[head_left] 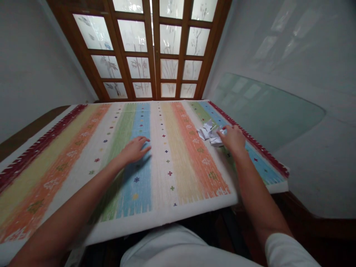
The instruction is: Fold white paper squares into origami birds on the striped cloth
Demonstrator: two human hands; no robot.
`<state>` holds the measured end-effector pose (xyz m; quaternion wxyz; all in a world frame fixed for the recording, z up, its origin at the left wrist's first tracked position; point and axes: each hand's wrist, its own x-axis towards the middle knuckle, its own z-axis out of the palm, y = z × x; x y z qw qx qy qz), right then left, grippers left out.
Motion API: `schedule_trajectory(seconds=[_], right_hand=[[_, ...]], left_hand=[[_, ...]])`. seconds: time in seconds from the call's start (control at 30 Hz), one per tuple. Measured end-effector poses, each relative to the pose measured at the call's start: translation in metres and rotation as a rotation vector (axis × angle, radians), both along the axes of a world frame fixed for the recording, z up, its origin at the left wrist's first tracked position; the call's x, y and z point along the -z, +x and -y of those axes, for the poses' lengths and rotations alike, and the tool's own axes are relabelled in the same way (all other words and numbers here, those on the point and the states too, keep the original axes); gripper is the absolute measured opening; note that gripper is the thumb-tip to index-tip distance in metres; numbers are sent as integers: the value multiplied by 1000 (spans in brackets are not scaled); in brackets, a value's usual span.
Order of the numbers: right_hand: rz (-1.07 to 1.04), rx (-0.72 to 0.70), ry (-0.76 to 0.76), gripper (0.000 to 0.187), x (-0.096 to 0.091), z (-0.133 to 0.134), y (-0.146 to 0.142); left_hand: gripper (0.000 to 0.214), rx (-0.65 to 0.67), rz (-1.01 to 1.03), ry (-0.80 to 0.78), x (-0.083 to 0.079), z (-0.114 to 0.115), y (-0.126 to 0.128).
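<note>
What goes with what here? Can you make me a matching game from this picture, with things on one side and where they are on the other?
Things:
1. left hand
2. right hand
3. crumpled white paper
4. frosted glass panes

Places:
A. set in a brown wooden frame
B. touching the crumpled white paper
C. lying flat on the blue stripe
D. lying on the far green and blue stripes

Pairs: 1-C, 2-B, 3-D, 4-A
</note>
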<state>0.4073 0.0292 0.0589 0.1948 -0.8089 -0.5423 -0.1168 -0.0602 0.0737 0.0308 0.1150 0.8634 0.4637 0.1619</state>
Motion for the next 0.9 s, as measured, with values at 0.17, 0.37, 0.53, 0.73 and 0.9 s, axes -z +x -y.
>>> schedule_trajectory(seconds=[0.17, 0.37, 0.53, 0.73, 0.9], right_hand=[[-135, -6, -202, 34, 23, 18, 22], [-198, -89, -51, 17, 29, 32, 3], [-252, -349, 131, 11, 26, 61, -37], [-528, -741, 119, 13, 23, 95, -116], [-776, -819, 165, 16, 24, 95, -145]], left_hand=[[41, 123, 111, -27, -7, 82, 27], [29, 132, 248, -44, -6, 130, 38], [29, 126, 473, -72, 0, 140, 56], [67, 121, 704, -69, 14, 123, 99], [34, 96, 836, -223, 32, 113, 107]])
